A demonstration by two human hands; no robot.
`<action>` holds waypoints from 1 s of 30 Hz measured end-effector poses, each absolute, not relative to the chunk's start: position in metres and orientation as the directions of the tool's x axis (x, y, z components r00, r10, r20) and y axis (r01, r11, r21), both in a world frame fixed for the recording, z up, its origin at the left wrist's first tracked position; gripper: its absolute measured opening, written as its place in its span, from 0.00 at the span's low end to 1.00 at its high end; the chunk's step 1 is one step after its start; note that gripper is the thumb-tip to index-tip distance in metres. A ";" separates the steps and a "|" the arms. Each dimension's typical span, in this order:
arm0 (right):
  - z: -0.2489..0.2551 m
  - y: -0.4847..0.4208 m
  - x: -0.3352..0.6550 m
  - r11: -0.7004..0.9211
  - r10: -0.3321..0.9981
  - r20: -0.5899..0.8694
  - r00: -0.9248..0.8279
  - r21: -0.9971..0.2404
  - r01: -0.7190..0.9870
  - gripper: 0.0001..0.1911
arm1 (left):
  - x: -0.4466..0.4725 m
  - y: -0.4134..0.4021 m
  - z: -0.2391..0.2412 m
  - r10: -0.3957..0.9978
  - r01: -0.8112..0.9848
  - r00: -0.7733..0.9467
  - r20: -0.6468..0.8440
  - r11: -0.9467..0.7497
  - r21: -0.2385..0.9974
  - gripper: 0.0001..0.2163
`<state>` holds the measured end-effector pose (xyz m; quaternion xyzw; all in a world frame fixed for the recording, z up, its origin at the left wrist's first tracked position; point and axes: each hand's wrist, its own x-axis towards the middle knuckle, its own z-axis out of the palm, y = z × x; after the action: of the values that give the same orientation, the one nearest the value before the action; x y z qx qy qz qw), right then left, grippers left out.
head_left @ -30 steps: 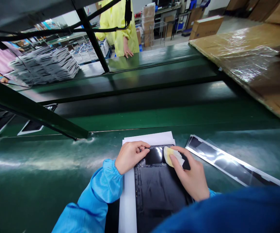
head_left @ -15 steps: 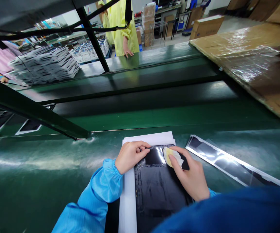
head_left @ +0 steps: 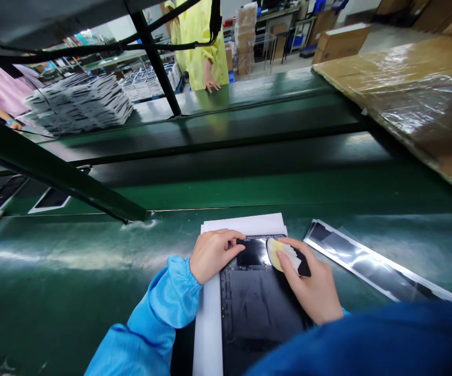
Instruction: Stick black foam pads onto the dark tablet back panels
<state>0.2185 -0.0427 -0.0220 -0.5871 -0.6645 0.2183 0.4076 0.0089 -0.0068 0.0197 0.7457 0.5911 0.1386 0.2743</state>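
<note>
A flat black tablet-like housing (head_left: 263,308) lies on a stack of white sheets (head_left: 245,224) in front of me. Near its top sits a smooth dark rectangle (head_left: 252,253). At the left end of that rectangle my left hand (head_left: 214,255) pinches thumb and forefinger close together; whatever is between the fingertips is hidden. My right hand (head_left: 316,284) grips a black scraper-like tool with a rounded, pale yellow-white pad (head_left: 280,254) on its face. The pad's curved edge meets the right part of the dark rectangle. My blue sleeve covers the housing's lower right.
Long film strips with white edges (head_left: 363,261) lie to the right on the green bench (head_left: 93,303). A green post (head_left: 104,196) slants in from the left. Shrink-wrapped cardboard (head_left: 414,99) fills the far right. Two people in yellow (head_left: 202,47) and pink (head_left: 2,89) stand beyond.
The whole view has shifted slightly to the right. Glare on the dark rectangle has faded. Both hands keep nearly the same place and grip on the housing.
</note>
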 end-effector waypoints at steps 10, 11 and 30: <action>-0.019 -0.042 0.218 0.201 0.964 0.265 0.018 -0.770 0.605 0.11 | 0.008 -0.007 0.019 0.961 0.805 0.249 -0.122 -0.135 0.578 0.08; -0.019 -0.042 0.218 0.198 0.964 0.263 0.019 -0.770 0.606 0.11 | 0.008 -0.007 0.020 0.961 0.805 0.245 -0.126 -0.129 0.580 0.08; -0.022 -0.042 0.218 0.220 0.956 0.292 0.018 -0.758 0.614 0.10 | 0.008 -0.006 0.023 0.958 0.822 0.230 -0.173 -0.096 0.561 0.09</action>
<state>0.2184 -0.0418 -0.0224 -0.5876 -0.6681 0.2116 0.4043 0.0084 -0.0056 0.0226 0.7305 0.6091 0.1191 0.2849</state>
